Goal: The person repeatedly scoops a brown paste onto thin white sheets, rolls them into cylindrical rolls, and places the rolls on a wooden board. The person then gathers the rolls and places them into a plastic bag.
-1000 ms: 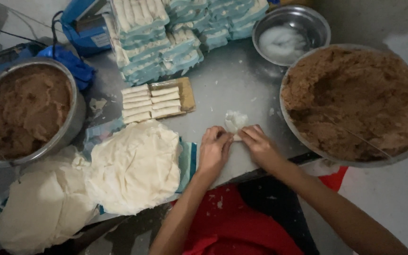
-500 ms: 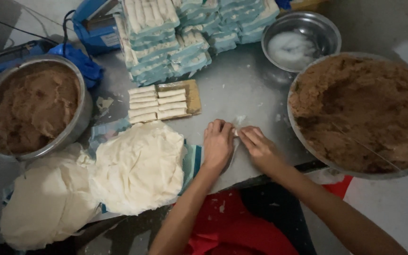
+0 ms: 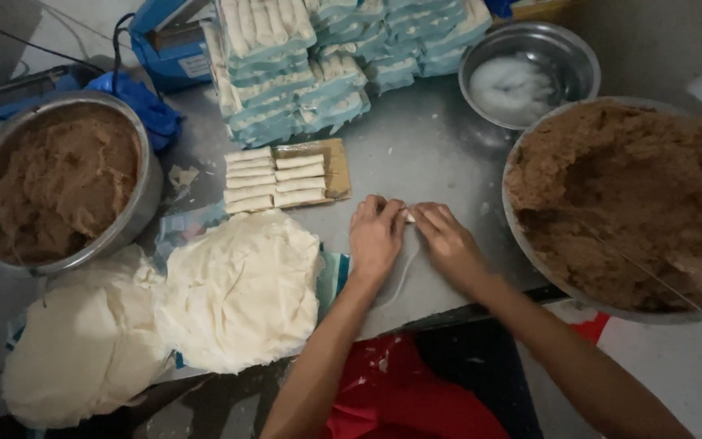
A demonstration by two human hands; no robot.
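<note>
Both hands meet at centre frame on the grey metal counter (image 3: 432, 154). Left hand (image 3: 375, 240) lies palm-down, fingers curled over a small white wrapper roll (image 3: 407, 217); right hand (image 3: 448, 242) presses in from the right, fingers bent, tips touching the roll's end. Roll mostly hidden under the fingers, only a white bit shows between the hands. Thin wrapper edge (image 3: 404, 272) trails toward the counter's near edge.

Right of frame: large metal bowl of brown filling (image 3: 635, 203), rim just beside the right hand, hanging over the counter edge. Upper right: small steel bowl (image 3: 530, 73) with white contents. Left of frame: second bowl of brown filling (image 3: 58, 183). Upper centre: stacked packs of rolls (image 3: 294, 65) in pale blue trays. Just above-left of the hands: finished rolls (image 3: 274, 179) in two rows on a brown card tray (image 3: 336, 167). Lower left: two piles of pale wrapper sheets (image 3: 237, 289), near the left forearm, overhanging the near edge.

Open counter: a bare patch above the hands, between tray, packs and small bowl. Near edge sits close under the wrists.
</note>
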